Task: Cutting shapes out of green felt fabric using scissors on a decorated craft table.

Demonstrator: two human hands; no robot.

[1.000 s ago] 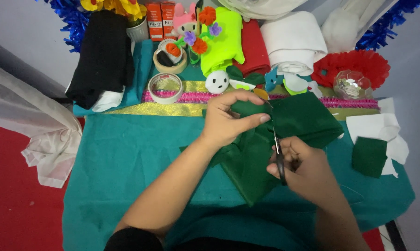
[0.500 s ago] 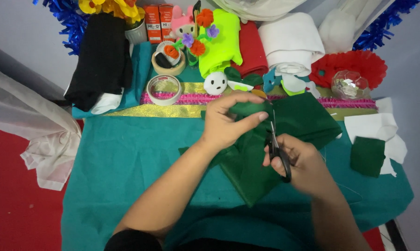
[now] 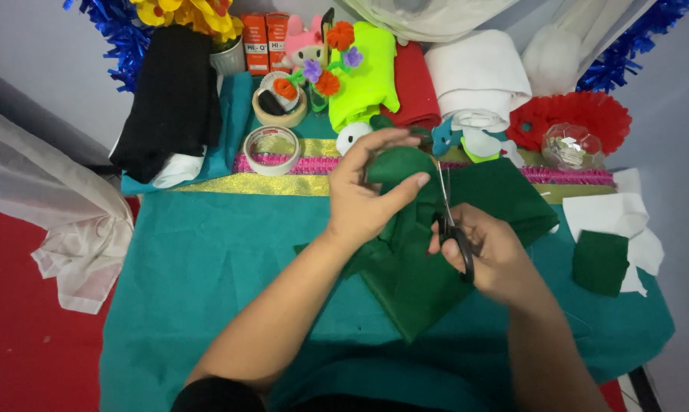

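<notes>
On the teal cloth (image 3: 207,259), a roll of tape (image 3: 271,149) lay to the left. At centre the left hand (image 3: 367,194) pinched a folded edge of the dark green felt (image 3: 436,282), which lay spread over the cloth. Beside it the right hand (image 3: 486,252) gripped black-handled scissors (image 3: 453,221), blades up against the felt.

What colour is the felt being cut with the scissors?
Dark green felt, cut by the scissors; seen in the head view.
</notes>
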